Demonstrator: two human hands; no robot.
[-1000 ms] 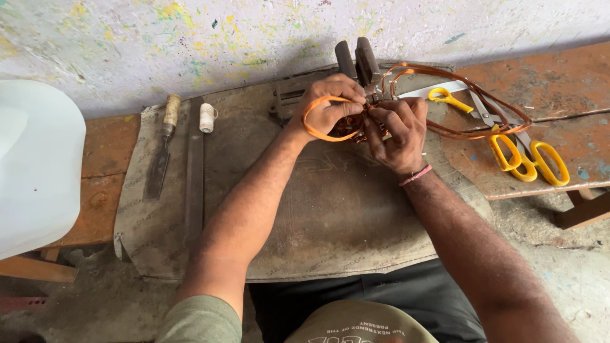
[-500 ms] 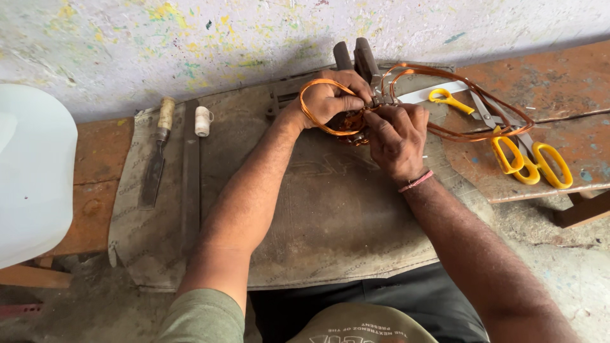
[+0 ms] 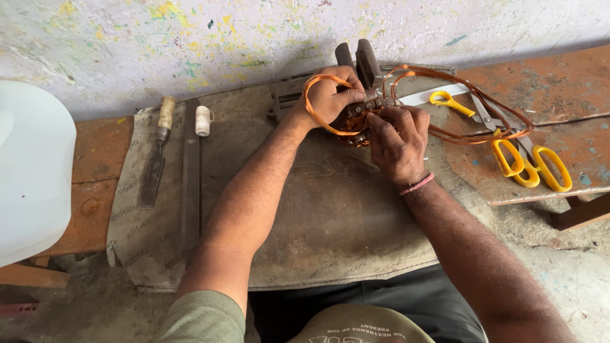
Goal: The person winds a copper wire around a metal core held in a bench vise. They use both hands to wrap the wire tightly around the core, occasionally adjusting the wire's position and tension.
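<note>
My left hand (image 3: 330, 98) grips a loop of copper wire (image 3: 318, 86) that curls over its knuckles. My right hand (image 3: 397, 136) pinches the same wire right beside it, fingers closed on a small wound metal part (image 3: 359, 121) held between both hands. More copper wire (image 3: 473, 117) loops away to the right over the bench. Both hands work just in front of a dark metal vise (image 3: 359, 60) standing near the wall.
A wood-handled chisel (image 3: 155, 159), a long flat file (image 3: 190, 178) and a small white thread spool (image 3: 203, 121) lie left on a brown cloth mat (image 3: 318, 222). Yellow-handled scissors (image 3: 524, 155) rest on the rusty bench at right. A white plastic container (image 3: 28, 178) stands far left.
My left hand has shifted the copper loop slightly upward and over its knuckles. My right hand stays closed on the wire at the same spot.
</note>
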